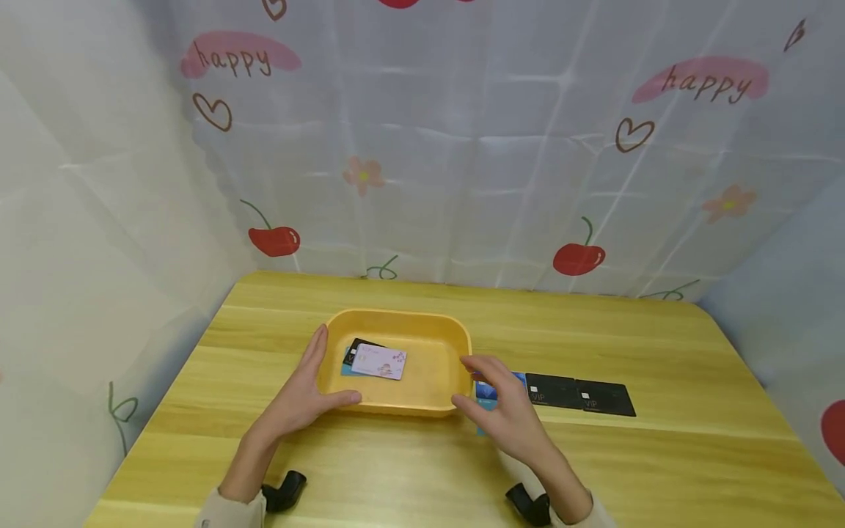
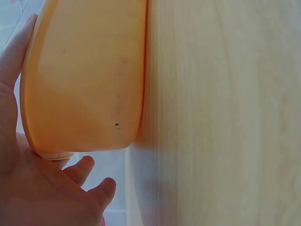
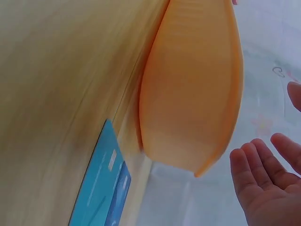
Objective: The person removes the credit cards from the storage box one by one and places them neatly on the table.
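Observation:
A yellow plastic tray point(image 1: 429, 402) stands on the table with a pale pink card point(image 1: 379, 362) inside, over a black card point(image 1: 352, 353) and a blue one. My left hand point(image 1: 300, 392) lies along the tray's left side, fingers extended and thumb at the near rim. In the left wrist view the left hand point(image 2: 42, 183) is against the tray's rim. At the opposite end, my right hand point(image 1: 505, 407) has its fingers spread around the near right corner. The right wrist view shows a gap between the right hand point(image 3: 268, 183) and the tray wall point(image 3: 188, 89).
Right of the tray, black VIP cards point(image 1: 554, 391) lie in a row with a dark blue card point(image 1: 485, 389) and a light blue card point(image 3: 96, 181), partly behind the right hand. A patterned curtain point(image 1: 449, 147) closes off the table's far edge. Black devices point(image 1: 285, 491) sit at both wrists.

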Demonstrator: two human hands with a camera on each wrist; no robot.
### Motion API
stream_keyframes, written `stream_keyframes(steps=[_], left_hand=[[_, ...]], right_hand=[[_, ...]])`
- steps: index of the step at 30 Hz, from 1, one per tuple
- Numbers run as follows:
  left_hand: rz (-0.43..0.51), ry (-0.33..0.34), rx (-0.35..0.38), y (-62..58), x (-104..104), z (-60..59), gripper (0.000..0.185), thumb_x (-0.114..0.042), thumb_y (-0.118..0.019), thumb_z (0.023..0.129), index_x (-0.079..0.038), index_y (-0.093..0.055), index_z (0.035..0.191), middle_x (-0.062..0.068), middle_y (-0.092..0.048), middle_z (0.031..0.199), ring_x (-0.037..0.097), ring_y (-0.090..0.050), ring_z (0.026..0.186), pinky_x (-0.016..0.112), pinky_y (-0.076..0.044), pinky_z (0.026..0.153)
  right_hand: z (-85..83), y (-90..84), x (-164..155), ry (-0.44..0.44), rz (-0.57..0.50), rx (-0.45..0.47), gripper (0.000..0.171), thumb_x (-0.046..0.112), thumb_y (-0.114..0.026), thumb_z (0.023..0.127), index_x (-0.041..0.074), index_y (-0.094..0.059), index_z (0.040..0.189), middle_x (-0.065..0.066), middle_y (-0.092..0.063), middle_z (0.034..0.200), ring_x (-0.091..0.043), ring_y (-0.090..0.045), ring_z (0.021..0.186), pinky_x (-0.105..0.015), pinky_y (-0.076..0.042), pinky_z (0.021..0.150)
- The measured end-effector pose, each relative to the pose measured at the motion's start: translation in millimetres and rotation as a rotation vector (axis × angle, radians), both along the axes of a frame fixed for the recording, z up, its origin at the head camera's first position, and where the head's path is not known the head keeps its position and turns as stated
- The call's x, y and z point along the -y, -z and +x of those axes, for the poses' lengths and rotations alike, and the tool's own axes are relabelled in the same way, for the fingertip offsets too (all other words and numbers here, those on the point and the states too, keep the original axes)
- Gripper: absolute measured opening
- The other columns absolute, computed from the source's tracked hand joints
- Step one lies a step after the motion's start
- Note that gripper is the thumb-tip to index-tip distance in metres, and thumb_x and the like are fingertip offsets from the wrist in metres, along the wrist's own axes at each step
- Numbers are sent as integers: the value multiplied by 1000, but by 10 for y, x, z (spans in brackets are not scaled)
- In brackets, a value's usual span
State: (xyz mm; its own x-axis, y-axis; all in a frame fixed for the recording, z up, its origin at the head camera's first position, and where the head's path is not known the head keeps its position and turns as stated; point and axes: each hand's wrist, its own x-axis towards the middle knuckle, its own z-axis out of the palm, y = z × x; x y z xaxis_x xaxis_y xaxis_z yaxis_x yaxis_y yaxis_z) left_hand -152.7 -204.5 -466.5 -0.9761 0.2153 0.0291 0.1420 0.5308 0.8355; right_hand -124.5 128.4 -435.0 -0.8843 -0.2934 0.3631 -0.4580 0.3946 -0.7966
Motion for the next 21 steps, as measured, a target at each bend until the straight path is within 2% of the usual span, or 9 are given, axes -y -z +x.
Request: stream_keyframes(steps=[8, 16, 21], left_hand=[[3, 3, 5, 8, 28, -2, 124, -38, -84, 78, -12, 5, 159, 10, 7, 164, 35, 2, 149, 63, -10, 113], [12, 7, 0, 13, 25, -22, 123, -38, -84, 78, -13, 5, 159, 8, 7, 165, 33, 2, 149, 63, -9, 113], [12, 4, 6, 16, 15, -23, 124, -39, -84, 78, -12, 5, 159, 8, 7, 165, 34, 2, 149, 63, -10, 113]], right_hand=[[-134, -53, 281, -14, 70, -10, 47, 17, -79, 85, 7, -63, 128, -6, -61, 127, -23, -58, 108, -51, -50, 90], [-302, -98, 451, -35, 124, -59, 43, 17, -77, 86, 3, -65, 125, -10, -61, 125, -29, -59, 104, -54, -50, 86], [-376, -132, 549, -61, 80, -7, 46, 16, -78, 86, 3, -63, 128, -12, -62, 124, -32, -58, 107, -55, -49, 88]])
